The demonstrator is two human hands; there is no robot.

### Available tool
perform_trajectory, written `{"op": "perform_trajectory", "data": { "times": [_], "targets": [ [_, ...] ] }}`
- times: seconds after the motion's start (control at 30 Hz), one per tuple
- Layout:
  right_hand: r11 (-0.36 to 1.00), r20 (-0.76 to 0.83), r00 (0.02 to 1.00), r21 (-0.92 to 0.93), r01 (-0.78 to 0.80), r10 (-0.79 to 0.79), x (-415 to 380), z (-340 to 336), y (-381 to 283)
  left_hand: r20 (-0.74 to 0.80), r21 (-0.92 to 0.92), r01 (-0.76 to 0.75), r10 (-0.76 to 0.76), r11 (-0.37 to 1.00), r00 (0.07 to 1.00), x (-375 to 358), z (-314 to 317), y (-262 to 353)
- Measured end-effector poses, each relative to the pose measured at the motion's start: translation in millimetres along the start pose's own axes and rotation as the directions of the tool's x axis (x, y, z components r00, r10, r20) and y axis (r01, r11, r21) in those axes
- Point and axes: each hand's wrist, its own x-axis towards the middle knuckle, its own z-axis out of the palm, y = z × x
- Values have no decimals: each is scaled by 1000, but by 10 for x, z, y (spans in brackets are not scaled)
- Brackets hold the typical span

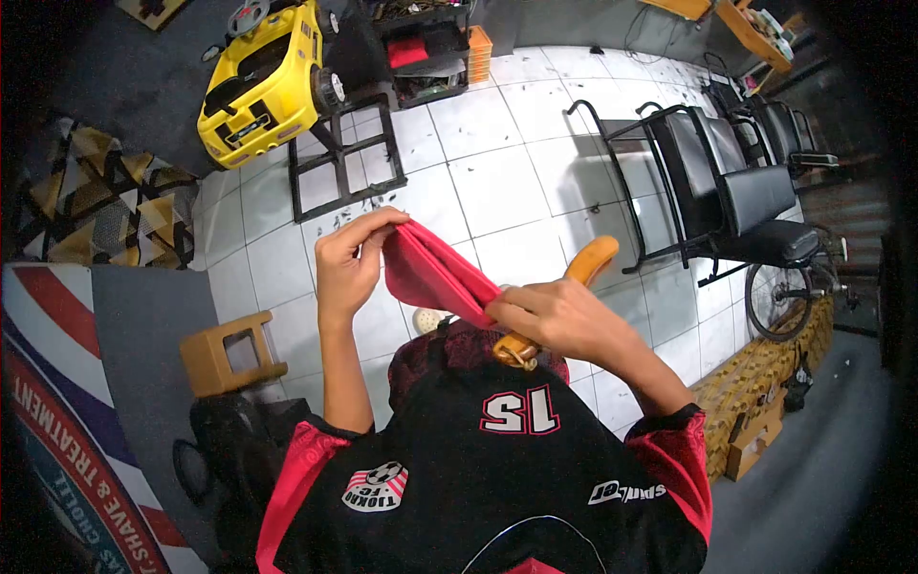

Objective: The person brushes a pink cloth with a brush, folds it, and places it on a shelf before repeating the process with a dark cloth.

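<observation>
A folded red cloth [435, 273] is stretched between my two hands above the tiled floor. My left hand [354, 251] pinches its upper left corner between thumb and fingers. Its lower right end is gripped by my right hand [540, 311]. A curved orange-brown handle [593, 259] sticks out above my right hand, and its other end, with a small ring, shows below the hand near my black shirt. Whether my right fingers also hold this handle, I cannot tell.
A yellow toy car [263, 86] stands at the upper left beside a black metal frame [349, 196]. Black chairs [693, 172] and a bicycle wheel [779, 301] are on the right. A tan stool [206, 359] lies at the left, near a striped sign [86, 402].
</observation>
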Motion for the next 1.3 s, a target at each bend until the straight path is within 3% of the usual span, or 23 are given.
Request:
{"op": "perform_trajectory", "data": {
  "times": [0.13, 0.17, 0.3, 0.43, 0.5, 0.6, 0.67, 0.7, 0.8, 0.83, 0.9, 1.0, 1.07, 1.17, 1.27, 1.3],
  "targets": [
    [996, -64, 994, 13, -92, 93, 32, -10, 92, -174, 28, -28, 32, 999, 984, -5, 10, -36],
    [978, -55, 977, -1, -207, 207, 40, -83, 81, -202, 56, -25, 36, 998, 979, -5, 20, -11],
    [928, -268, 889, 139, -346, 372, 71, -219, 170, -249, 74, -26, 44, 997, 967, -40, 133, -22],
    [963, -530, 805, 156, -218, 268, 57, -84, 272, -270, 39, -21, 31, 999, 962, -19, 150, 38],
    [797, -478, 679, 538, -274, 557, 70, -103, 189, -271, -45, 7, -19, 999, 962, -9, 130, 83],
    [560, -358, 589, 804, -199, 724, 87, -139, 155, -243, -99, 13, -37, 995, 969, 12, 134, 135],
    [520, -319, 594, 830, -200, 738, 43, -154, 189, -196, -188, 28, -66, 982, 978, 3, 142, 117],
    [591, -389, 605, 788, -171, 694, 31, -156, 206, -172, -233, 38, -79, 972, 982, 6, 148, 111],
    [650, -474, 612, 755, -87, 633, 43, -194, 152, -118, -87, 32, -42, 996, 992, 77, 173, 198],
    [676, -480, 627, 730, -103, 614, 36, -215, 141, -93, 128, -76, 88, 989, 992, 121, 178, 268],
    [707, -475, 646, 692, -145, 597, 37, -273, 110, 64, 275, -293, 286, 916, 956, 234, 256, 518],
    [747, -502, 655, 648, -146, 564, 58, -325, 93, 332, 200, -545, 467, 814, 819, 415, 540, 744],
    [740, -521, 620, 656, -149, 587, 29, -351, 88, 450, 172, -567, 448, 805, 773, 484, 717, 735],
    [630, -469, 499, 744, -220, 728, -91, -427, 76, 458, 204, -637, 502, 744, 733, 596, 812, 878],
    [626, -484, 544, 773, -102, 686, -204, -363, 151, 492, 181, -700, 552, 691, 673, 698, 817, 1037],
    [753, -562, 606, 651, -95, 563, -229, -301, 232, 515, 172, -705, 547, 688, 659, 743, 777, 1073]
  ]
}}
